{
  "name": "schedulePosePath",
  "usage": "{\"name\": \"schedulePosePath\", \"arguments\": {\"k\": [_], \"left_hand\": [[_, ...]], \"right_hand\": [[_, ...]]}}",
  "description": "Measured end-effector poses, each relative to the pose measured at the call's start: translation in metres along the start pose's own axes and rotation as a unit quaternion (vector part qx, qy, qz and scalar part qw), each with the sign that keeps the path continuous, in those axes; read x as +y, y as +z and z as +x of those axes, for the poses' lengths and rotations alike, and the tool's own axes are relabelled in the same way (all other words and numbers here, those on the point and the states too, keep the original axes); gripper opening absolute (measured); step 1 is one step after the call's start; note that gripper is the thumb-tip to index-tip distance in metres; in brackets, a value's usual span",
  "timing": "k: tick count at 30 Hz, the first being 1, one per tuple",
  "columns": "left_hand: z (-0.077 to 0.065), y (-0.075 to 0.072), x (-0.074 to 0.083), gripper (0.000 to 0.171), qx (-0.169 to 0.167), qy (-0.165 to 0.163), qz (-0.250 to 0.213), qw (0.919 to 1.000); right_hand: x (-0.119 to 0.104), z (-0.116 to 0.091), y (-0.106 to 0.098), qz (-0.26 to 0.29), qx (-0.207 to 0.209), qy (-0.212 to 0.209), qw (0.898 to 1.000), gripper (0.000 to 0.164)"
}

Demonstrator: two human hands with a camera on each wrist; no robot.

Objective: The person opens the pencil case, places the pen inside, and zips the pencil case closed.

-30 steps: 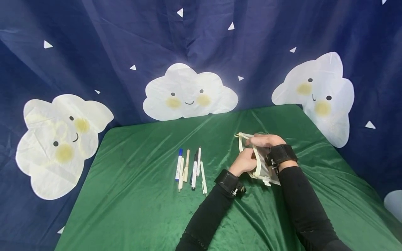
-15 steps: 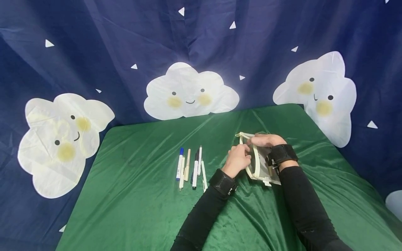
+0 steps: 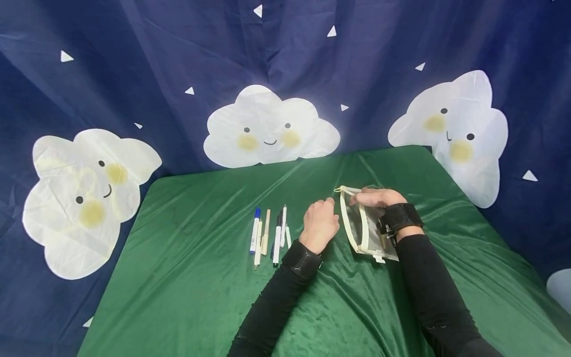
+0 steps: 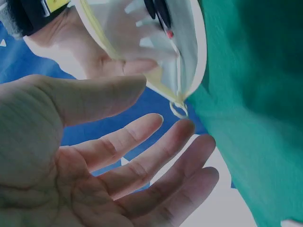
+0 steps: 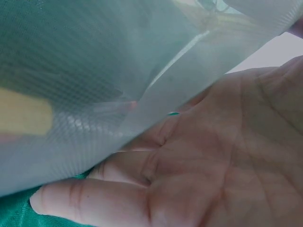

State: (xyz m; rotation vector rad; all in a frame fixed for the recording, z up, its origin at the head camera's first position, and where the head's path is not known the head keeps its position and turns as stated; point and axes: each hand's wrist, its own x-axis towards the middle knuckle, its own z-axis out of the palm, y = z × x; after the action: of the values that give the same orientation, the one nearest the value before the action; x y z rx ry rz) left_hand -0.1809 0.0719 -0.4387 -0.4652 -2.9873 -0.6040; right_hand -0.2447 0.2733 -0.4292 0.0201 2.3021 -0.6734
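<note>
Head view: green-covered bench [image 3: 178, 297], blue curtain [image 3: 156, 34] w/ cloud prints [image 3: 272, 129] behind. See-thru pouch [image 3: 373, 235] sits right of ctr, mouth open twd frame left, cord loop [image 3: 337, 190] at its upper corner. R hand [image 3: 379, 198] lies on the pouch's upper part, fingertips over the rim. L hand [image 3: 319, 223] is just left of the mouth, apart from it, back of hand up; nothing seen in it here. Pens [image 3: 276, 240] lie in a loose bunch left of L hand, ctr of frame, incl. a blue-capped marker [image 3: 255, 233]; rightmost pen partly hidden by the L wrist strap [image 3: 302, 261].

L wrist view: L hand fills lower left, fingers relaxed, slightly bent, thumb well apart, holding nothing. Pouch at top ctr, w/ a dark item [image 4: 163, 12] inside, type unclear. R hand's fingers show spread thru the mesh.

R wrist view: pouch across upper left, lying against R hand's fingers, which are fairly straight; can't tell thumb position. Blurry tan item [image 5: 23, 112] shows thru mesh, far left.
</note>
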Motion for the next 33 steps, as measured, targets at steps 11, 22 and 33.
{"name": "schedulePosePath", "arguments": {"k": [11, 22, 33], "left_hand": [[-0.006, -0.007, -0.026, 0.025, 0.030, -0.016, 0.019, 0.9992], [-0.011, -0.017, -0.048, 0.027, 0.034, -0.059, 0.032, 0.9972], [-0.013, -0.022, -0.071, 0.028, 0.041, -0.118, 0.058, 0.9905]], "right_hand": [[0.001, 0.001, 0.002, 0.000, 0.003, 0.002, 1.000, 0.096], [0.001, 0.000, 0.001, -0.010, 0.001, -0.006, 1.000, 0.097], [0.003, 0.000, 0.001, -0.010, 0.004, -0.009, 1.000, 0.098]]}}
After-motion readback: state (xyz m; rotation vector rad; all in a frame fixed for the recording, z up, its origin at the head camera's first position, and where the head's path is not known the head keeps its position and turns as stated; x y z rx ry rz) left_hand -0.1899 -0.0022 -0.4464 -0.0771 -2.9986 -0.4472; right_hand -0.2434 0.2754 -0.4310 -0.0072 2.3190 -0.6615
